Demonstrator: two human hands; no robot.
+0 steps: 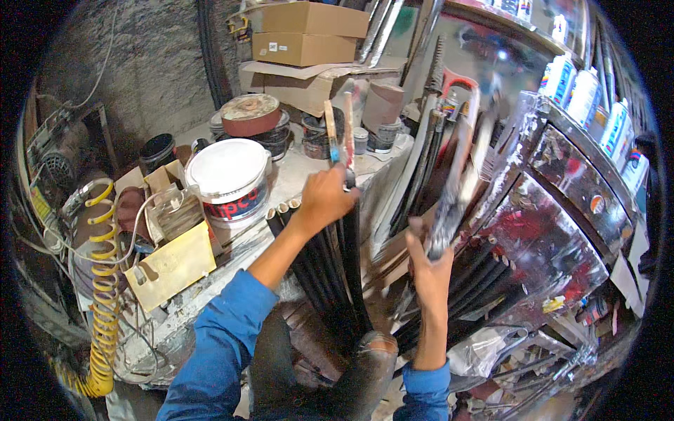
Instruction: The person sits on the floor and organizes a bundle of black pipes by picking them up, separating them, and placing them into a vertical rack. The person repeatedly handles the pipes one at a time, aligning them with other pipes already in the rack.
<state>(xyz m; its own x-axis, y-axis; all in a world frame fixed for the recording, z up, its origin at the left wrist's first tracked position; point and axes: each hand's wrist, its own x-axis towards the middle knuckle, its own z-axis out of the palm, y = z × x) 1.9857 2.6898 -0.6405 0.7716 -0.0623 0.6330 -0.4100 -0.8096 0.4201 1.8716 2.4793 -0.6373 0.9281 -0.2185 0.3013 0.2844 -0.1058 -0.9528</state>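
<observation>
My left hand (328, 195) is closed on a slim dark stick at the near edge of the cluttered bench. Two pale sticks (330, 126), one marked blue and the other red, rise above its fingers; whether both are in the grip I cannot tell. Long black rods (316, 281) with pale ends stand slanted just below that hand, running down toward my knees. Farther right, my right hand (430, 263) is wrapped around a black-smeared stick (446, 217). It is blurred by motion and points up toward a light-coloured upper part.
On the bench (295, 179) stand a white lidded bucket (228, 172), dark paint tubs and a cardboard box (305, 42). A yellow coiled hose (104, 295) hangs at left. A paint-stained metal cabinet (547, 238) at right carries several white bottles (583, 95). More black rods (477, 281) lean below it.
</observation>
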